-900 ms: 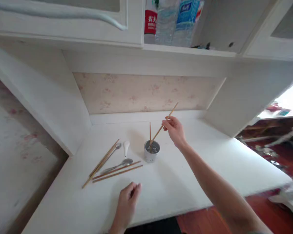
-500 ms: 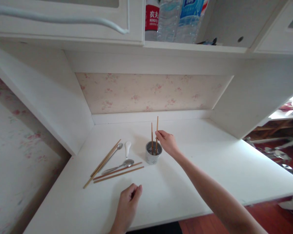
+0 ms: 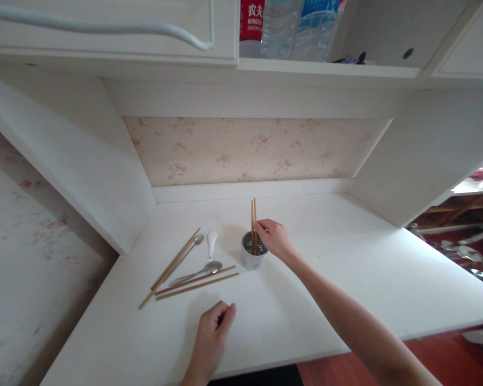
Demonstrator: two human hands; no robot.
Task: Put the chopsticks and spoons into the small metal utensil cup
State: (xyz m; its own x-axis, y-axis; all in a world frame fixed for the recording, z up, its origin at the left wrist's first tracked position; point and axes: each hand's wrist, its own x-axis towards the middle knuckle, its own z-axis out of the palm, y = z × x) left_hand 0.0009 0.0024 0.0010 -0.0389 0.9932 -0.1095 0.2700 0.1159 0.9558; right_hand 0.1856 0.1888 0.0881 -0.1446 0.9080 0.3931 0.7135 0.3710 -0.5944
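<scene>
"Entry one, the fingers?"

"Right hand (image 3: pixel 276 236): thumb and fingertips pinched together on the held chopstick (image 3: pixel 255 208), upright. Whether they also touch the second chopstick (image 3: pixel 252 209), close alongside, cannot be told."

"Location of both?"

"Lower ends inside the perforated utensil cup (image 3: pixel 252 261), pale outside, grey within; tops rising above its rim."

"Left hand (image 3: pixel 214 329)?"

"Fingers curled into a loose fist, thumb laid along them, no item visible in the grasp. Positioned between the loose cutlery and the countertop's front edge."

"Items beside the cup, left side?"

"Nearest: two brown chopsticks (image 3: pixel 197 286), roughly parallel, right tips just short of the cup. Behind them, a metal spoon (image 3: pixel 214 266), bowl toward the cup. Next, a white soup spoon (image 3: pixel 211 244), handle toward the metal one. Farther left, a long-handled spoon (image 3: pixel 198 239) beside two light chopsticks (image 3: pixel 171 267), laid slantwise."

"Surface and margins?"

"White countertop (image 3: pixel 326 305): broad bare stretch from the cup to the right side panel (image 3: pixel 402 161); narrower strip behind the cup, up to the floral back panel (image 3: pixel 245 150). Left side panel (image 3: pixel 76 145) stands beyond the cutlery. Overhead, a cabinet shelf holding plastic bottles (image 3: pixel 279 27)."
</scene>
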